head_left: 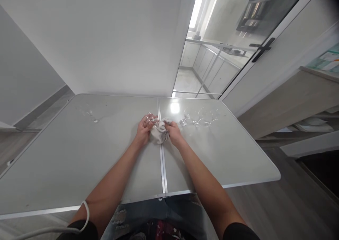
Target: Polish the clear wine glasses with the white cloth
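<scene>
On the left part of the counter (111, 162), toward the far left corner, there is a lone glass (90, 114). It is clear and very faint, so I cannot tell surely if it stands or lies; it is well apart from both hands.

Next, near the middle and closer to the far edge than to the near edge, the left hand (144, 130) has its fingers closed around the held glass (149, 119). This glass is just left of the seam (162, 173), which runs from the far edge to the near edge. Its long axis I cannot read with certainty, because the hand and the cloth (159, 134) hide a part of it.

The cloth is bunched against the right side of this glass, over the seam. The right hand (174, 131) pinches it, thumb and fingers together on the fabric. So the glass lies to the left of the right hand's grip, with the cloth between, and the left hand is the nearer one.

Farther right, three glasses (196, 123) with stems stand in a row, roughly along the far edge. The right hand is nearer to them, but it does not touch them.
</scene>
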Tool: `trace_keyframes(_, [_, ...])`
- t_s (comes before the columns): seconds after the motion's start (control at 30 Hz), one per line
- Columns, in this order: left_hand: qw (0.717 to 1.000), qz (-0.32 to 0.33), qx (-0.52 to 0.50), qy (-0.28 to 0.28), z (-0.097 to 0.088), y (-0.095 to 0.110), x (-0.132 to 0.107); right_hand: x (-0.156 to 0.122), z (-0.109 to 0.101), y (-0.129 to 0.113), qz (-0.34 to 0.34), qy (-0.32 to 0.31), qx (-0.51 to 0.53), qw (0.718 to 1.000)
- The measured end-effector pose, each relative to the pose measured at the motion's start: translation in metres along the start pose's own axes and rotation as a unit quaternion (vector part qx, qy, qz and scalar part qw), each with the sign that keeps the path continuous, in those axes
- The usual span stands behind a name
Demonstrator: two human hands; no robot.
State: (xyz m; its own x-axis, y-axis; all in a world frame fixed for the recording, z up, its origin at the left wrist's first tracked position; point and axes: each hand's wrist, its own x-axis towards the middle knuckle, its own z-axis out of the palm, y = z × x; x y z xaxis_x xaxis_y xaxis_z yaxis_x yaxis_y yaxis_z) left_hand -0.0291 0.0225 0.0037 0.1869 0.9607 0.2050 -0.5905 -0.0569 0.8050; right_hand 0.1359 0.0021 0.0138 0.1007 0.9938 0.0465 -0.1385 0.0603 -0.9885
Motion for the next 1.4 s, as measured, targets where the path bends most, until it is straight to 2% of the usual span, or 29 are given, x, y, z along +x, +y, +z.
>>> trace_keyframes(0.07, [1.000, 0.023, -0.001, 0.019, 0.001, 0.002, 0.000, 0.006, -0.006, 0.004, -0.030, 0.132, 0.044, 0.990])
trace_keyframes(0.13, [0.998, 0.051, 0.003, 0.044, 0.002, 0.003, 0.000, 0.009, -0.008, 0.006, -0.054, 0.200, 0.048, 0.977])
trace_keyframes(0.2, [0.996, 0.073, 0.009, 0.059, 0.004, 0.003, 0.001, 0.007, -0.003, 0.006, -0.029, 0.178, 0.081, 0.980])
trace_keyframes(0.3, [0.992, 0.100, 0.027, 0.075, 0.006, 0.001, 0.002, 0.001, 0.011, 0.004, 0.022, 0.086, 0.166, 0.982])
trace_keyframes(0.37, [0.989, 0.111, 0.048, 0.089, 0.008, 0.000, 0.002, -0.003, 0.020, 0.005, 0.026, 0.052, 0.187, 0.981])
trace_keyframes(0.53, [0.988, 0.055, 0.131, 0.064, 0.010, -0.004, -0.003, -0.003, 0.023, 0.014, 0.020, 0.088, 0.185, 0.978])
trace_keyframes(0.63, [0.981, 0.047, 0.171, 0.078, 0.011, -0.005, -0.006, -0.002, 0.019, 0.017, 0.027, 0.122, 0.135, 0.983])
trace_keyframes(0.83, [0.968, 0.116, 0.156, 0.156, 0.011, -0.003, -0.003, -0.009, 0.017, 0.010, -0.021, 0.117, -0.020, 0.993])
trace_keyframes(0.93, [0.974, 0.103, 0.144, 0.141, 0.008, -0.003, -0.002, -0.010, 0.017, 0.007, -0.069, 0.083, -0.054, 0.993])
trace_keyframes(1.07, [0.972, 0.112, 0.142, 0.148, 0.005, -0.005, -0.002, -0.011, 0.016, 0.004, -0.054, 0.018, -0.108, 0.992])
trace_keyframes(1.17, [0.973, 0.115, 0.128, 0.152, 0.004, -0.006, -0.001, -0.014, 0.016, 0.002, -0.067, 0.034, -0.142, 0.987])
trace_keyframes(1.27, [0.982, 0.082, 0.127, 0.115, 0.004, -0.006, -0.002, -0.014, 0.016, 0.001, -0.074, 0.062, -0.120, 0.988])
trace_keyframes(1.33, [0.983, 0.070, 0.135, 0.106, 0.003, -0.006, -0.002, -0.014, 0.016, 0.001, -0.061, 0.046, -0.123, 0.989])
trace_keyframes(1.4, [0.979, 0.085, 0.136, 0.126, 0.003, -0.007, -0.001, -0.014, 0.016, 0.001, -0.058, 0.031, -0.150, 0.987])
